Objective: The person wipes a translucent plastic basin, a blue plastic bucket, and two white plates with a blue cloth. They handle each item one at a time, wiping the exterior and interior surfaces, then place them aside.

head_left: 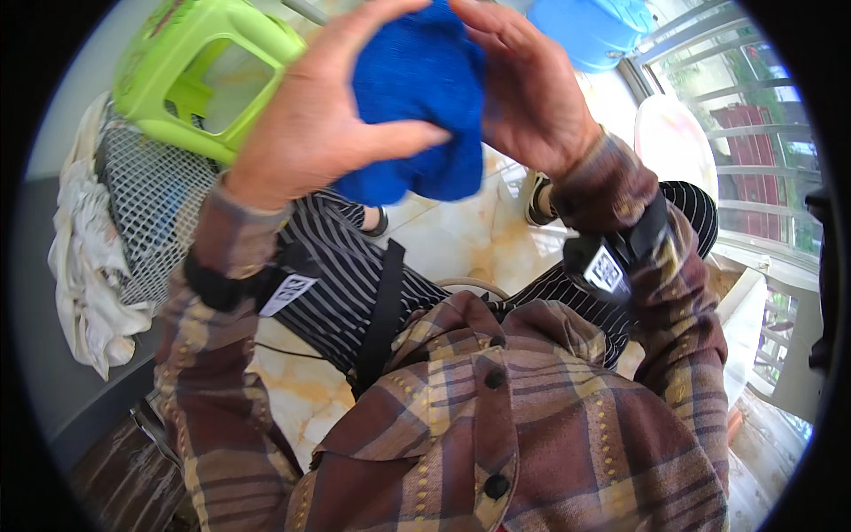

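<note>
The person's left hand [306, 115] is holding a bright blue, soft fabric piece [412, 80] from the left, its thumb and fingers spreading wide around it; the thumb is lying across the lower part and the fingers are reaching along the far edge. The right hand [532, 102] is holding the same piece from the right, its fingers bending toward the far right corner and its palm facing the fabric; the upper edge of the view is cutting off some of the fingertips. The blue piece is hanging in the air between both hands, above the floor of pale, orange-veined tiles [443, 232], its near edge drooping in rounded folds.

The person is wearing a brown-and-cream plaid shirt [550, 417] and black trousers with white stripes [332, 284]. A black band with a white patterned tag is circling each forearm, and a wide black strap [377, 324] is crossing the left thigh.

On the far left, a lime-green plastic stool [137, 102] is standing beside a grey mesh panel [146, 226], and a crumpled white cloth [84, 275] is draping along the panel's left side. A light blue plastic container [589, 31] is standing on the far right, near a barred window [753, 133].
</note>
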Tool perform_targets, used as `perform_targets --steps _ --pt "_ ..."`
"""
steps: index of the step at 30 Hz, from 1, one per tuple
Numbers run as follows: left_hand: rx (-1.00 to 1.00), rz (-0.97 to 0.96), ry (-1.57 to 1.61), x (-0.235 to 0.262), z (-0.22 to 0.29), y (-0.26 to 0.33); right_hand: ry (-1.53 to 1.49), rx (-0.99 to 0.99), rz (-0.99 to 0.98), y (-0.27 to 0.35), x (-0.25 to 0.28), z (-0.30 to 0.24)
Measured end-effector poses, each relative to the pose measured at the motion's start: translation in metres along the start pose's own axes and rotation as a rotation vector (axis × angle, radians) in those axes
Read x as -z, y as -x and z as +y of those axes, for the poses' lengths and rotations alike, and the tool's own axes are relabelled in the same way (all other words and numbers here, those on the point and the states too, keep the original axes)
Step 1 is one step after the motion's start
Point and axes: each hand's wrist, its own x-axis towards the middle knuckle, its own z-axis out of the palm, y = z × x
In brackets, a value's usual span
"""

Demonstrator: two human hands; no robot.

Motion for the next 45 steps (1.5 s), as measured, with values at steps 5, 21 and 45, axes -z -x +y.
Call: perform_targets --steps 5,21,45 --pt "0.157 0.028 -0.182 0.016 -0.033 -0.003 -0.338 -0.225 -0.178 -0.058 0.037 0.023" --pt "0.328 -0.307 -0.429 0.025 -0.041 0.006 0.768 -1.359 -0.664 0.045 0.204 0.266" --pt "0.411 -0.412 -0.238 0.045 -0.153 -0.119 0.319 -1.476 -0.881 -0.011 0.203 0.287"
